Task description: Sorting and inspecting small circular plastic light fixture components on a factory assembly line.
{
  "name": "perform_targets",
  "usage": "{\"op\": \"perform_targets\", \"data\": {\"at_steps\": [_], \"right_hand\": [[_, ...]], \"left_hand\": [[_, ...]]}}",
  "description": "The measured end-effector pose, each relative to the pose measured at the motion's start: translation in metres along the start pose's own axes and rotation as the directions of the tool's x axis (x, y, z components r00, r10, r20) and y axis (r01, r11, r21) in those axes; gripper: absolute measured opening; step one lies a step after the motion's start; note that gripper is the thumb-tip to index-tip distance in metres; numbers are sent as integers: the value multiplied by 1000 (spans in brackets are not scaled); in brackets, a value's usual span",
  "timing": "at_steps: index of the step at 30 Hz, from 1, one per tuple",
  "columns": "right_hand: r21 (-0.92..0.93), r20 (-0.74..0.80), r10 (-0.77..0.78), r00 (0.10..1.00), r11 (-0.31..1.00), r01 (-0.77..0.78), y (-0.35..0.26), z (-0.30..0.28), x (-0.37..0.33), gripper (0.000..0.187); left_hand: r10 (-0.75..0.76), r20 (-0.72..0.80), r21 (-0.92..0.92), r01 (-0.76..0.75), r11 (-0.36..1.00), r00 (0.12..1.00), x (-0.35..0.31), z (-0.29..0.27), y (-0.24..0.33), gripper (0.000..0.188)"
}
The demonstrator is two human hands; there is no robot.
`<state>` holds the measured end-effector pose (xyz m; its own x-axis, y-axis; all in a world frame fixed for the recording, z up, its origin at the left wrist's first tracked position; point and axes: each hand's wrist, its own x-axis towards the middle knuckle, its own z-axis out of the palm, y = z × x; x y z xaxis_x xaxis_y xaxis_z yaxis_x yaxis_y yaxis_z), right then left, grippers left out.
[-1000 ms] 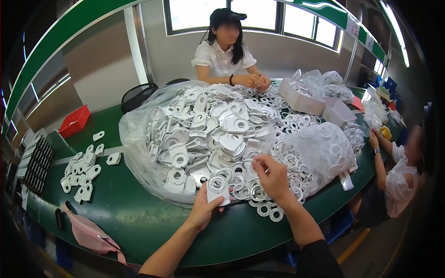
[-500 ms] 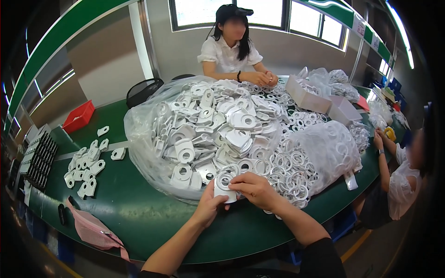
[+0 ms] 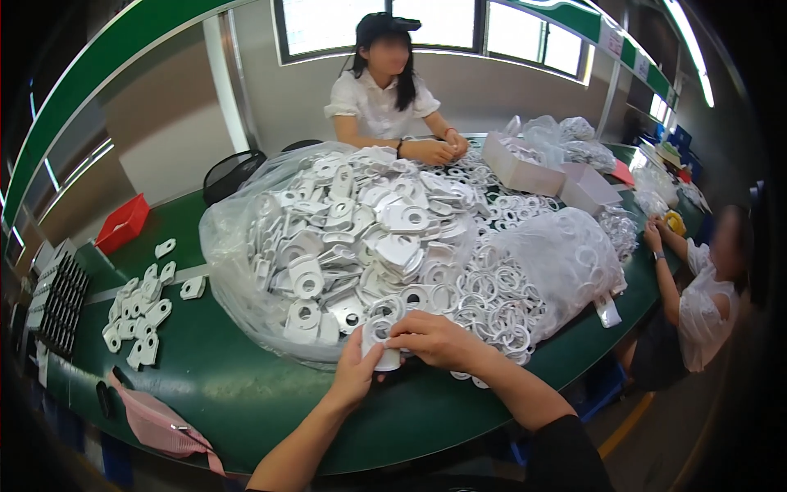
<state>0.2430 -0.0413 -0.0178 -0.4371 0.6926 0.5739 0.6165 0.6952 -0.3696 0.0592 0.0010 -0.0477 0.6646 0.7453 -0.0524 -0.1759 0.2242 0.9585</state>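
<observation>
So both bare hands are on one white bracket (image 3: pixel 388 359), a flat plate with a rounded top and a round hole, held up over the near side of the bench (image 3: pixel 254 410), right in front of the big pile.

The left hand (image 3: pixel 352 369) has its grip clamped on the plate, thumb flat across the front and the other fingers tucked behind. The right hand (image 3: pixel 438 340) comes in from the other side, fingertips bunched close together and touching the plate by the hole. Can't tell if that grip is actually pinching anything; the fingers cover the spot. Can't tell either whether the round edge showing there is a loose ring or just the plate's own rim.

Just past the hands is a huge bracket pile (image 3: pixel 352 221) spilling out of a clear plastic bag (image 3: pixel 223 246). To the right of it there's a ring heap (image 3: pixel 492 307), plus a second plastic bag (image 3: pixel 574 254) with rings showing through.

Over on the left, a small bracket cluster (image 3: pixel 135 312) lies well apart from the main pile, with a red tray (image 3: pixel 123 223) behind it and a black rack stack (image 3: pixel 59 303) at the far left. A pink mesh pouch (image 3: pixel 160 416) sits near the front edge.

Across the bench a co-worker in a white shirt (image 3: pixel 381 102) has both hands together, near a white box (image 3: pixel 525 170).
</observation>
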Motion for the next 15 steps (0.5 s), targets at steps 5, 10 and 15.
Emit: {"op": "perform_targets", "data": {"at_steps": [5,10,15], "right_hand": [[34,-80,9,997,999,-6,-3,-2,1,28],[232,-259,263,929,951,-204,-9,-1,2,17],[427,-58,431,900,826,-368,1,0,-4,15]], "left_hand": [[93,-7,66,-93,993,996,-1,0,1,31],[122,86,145,-133,980,989,-1,6,1,32],[246,216,483,-323,814,945,1,-3,-14,35]]}}
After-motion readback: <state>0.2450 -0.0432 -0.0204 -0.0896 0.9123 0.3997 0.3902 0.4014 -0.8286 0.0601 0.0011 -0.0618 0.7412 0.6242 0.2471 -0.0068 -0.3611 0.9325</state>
